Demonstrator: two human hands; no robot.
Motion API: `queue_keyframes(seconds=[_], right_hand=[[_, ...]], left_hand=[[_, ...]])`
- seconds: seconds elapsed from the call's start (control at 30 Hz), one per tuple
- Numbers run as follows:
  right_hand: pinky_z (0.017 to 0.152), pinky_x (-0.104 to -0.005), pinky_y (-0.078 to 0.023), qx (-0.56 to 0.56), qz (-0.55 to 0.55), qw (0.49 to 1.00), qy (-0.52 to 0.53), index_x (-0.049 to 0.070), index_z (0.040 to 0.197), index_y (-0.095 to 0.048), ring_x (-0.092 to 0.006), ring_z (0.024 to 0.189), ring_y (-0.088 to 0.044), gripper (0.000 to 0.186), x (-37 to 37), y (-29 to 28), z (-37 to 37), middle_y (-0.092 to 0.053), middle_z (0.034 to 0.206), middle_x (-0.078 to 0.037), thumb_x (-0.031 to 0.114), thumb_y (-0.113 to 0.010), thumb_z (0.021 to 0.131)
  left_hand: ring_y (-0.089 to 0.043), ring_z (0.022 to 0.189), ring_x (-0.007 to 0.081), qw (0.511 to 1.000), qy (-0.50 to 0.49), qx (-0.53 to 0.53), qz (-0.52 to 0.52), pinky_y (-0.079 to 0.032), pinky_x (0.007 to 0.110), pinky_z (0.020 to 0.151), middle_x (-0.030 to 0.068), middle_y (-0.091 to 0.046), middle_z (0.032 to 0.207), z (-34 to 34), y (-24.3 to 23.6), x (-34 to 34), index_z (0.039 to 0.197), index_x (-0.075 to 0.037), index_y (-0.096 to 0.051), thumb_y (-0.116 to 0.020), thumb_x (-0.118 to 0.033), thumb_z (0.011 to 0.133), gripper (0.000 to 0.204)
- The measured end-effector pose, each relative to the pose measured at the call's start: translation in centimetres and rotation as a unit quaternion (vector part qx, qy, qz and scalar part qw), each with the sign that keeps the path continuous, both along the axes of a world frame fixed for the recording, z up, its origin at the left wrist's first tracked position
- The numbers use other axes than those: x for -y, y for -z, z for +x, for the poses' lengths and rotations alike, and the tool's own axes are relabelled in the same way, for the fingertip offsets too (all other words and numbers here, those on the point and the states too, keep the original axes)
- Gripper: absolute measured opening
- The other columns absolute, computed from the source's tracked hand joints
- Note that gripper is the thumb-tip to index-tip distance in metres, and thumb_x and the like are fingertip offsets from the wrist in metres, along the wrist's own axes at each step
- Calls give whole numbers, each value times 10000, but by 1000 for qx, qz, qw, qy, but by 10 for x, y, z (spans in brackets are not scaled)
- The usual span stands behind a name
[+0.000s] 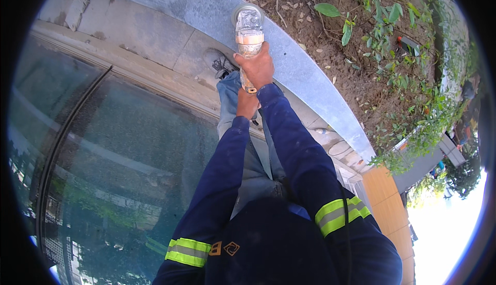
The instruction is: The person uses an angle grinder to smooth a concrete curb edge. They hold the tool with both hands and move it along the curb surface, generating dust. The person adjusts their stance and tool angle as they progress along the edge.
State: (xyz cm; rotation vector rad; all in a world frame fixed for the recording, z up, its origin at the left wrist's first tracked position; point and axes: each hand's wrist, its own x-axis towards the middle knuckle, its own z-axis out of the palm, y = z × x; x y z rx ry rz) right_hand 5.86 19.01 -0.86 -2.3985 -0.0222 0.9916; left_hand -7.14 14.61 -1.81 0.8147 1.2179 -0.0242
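Note:
An angle grinder (pixel 250 38), smeared with white and orange, reaches away from me over a curved grey stone coping (pixel 305 78). Its round disc (pixel 238 12) lies at the coping's surface near the soil edge; whether it touches or spins I cannot tell. My right hand (pixel 258 67) is closed around the middle of the grinder's body. Behind it, my left hand (pixel 247 103) wraps the rear end of the tool, its fingers partly hidden. Both arms are stretched forward in dark blue sleeves with reflective bands.
Right of the coping, a planting bed (pixel 330 52) holds soil, dry leaves and green shrubs (pixel 395 73). Large glass panes (pixel 134 130) with a dark frame stand at left, beside a stone ledge (pixel 150 42). My shoe (pixel 219 63) is close to the coping. A dark cable (pixel 345 223) crosses my right sleeve.

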Motion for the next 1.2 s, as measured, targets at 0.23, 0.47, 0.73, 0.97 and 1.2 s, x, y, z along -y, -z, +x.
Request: queue_keyframes(seconds=[0.23, 0.47, 0.73, 0.97, 1.2], right_hand=[[878, -522, -562, -5, -21, 998, 58, -6, 1239, -512, -456, 993, -738, 769, 41, -9, -22, -749, 1041, -261, 416, -894, 722], [868, -490, -571, 19, -7, 998, 53, -35, 1211, -529, -444, 987, -744, 763, 19, 0, 7, -749, 1034, -259, 397, -915, 714], [887, -531, -562, -7, -3, 999, 32, -4, 1230, -519, -465, 998, -735, 770, 32, -2, -17, -749, 1043, -268, 430, -891, 714], [871, -458, -576, 22, 16, 994, 106, -41, 1245, -523, -382, 994, -751, 765, 55, -3, -4, -739, 1083, -244, 347, -925, 722], [867, -489, -572, 4, 25, 999, 45, -31, 1190, -535, -426, 976, -749, 730, 20, 5, 4, -746, 1038, -261, 378, -907, 714]], left_hand=[[-648, 579, 162, 996, 85, -31, -2, -474, 359, 502, 55, -693, 763, -26, -15, 28, 1041, 14, -690, -696, -68, 914, 151], [-644, 555, 205, 997, 72, -33, -17, -472, 370, 497, 78, -674, 740, 4, 2, 8, 1031, 17, -687, -657, -34, 913, 132], [-652, 574, 160, 996, 77, -44, -7, -476, 353, 485, 46, -686, 736, -15, -16, 16, 966, 20, -690, -690, -46, 908, 88], [-628, 543, 153, 991, 106, -54, -58, -470, 343, 486, 43, -681, 732, -8, -6, 34, 1000, 11, -694, -737, -102, 901, 156], [-644, 549, 169, 999, 46, -19, 10, -457, 350, 484, 51, -678, 728, 1, 1, 13, 990, 19, -684, -694, -58, 913, 109]])
